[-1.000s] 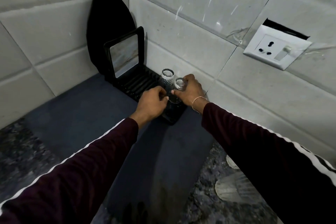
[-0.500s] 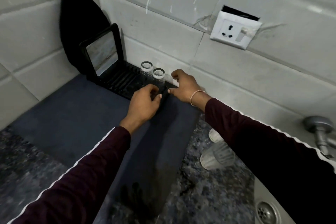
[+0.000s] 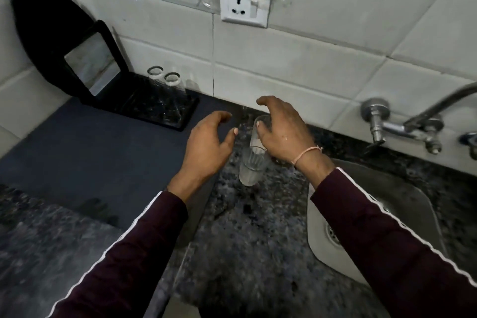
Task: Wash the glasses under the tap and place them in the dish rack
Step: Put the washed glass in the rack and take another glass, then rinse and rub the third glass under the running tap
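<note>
Left hand (image 3: 206, 144) open, empty, beside ribbed glass (image 3: 251, 162) standing on table (image 3: 245, 240); right hand (image 3: 281, 131) spread over its rim, fingers touching, not yet clamped. Two glasses (image 3: 165, 79) already in dish rack (image 3: 154, 103). Likely next: close grip, carry right to tap (image 3: 402, 126).

Clear ribbed glass (image 3: 251, 162), speckled polished stone counter (image 3: 245, 253), brushed steel sink (image 3: 387, 188).
</note>
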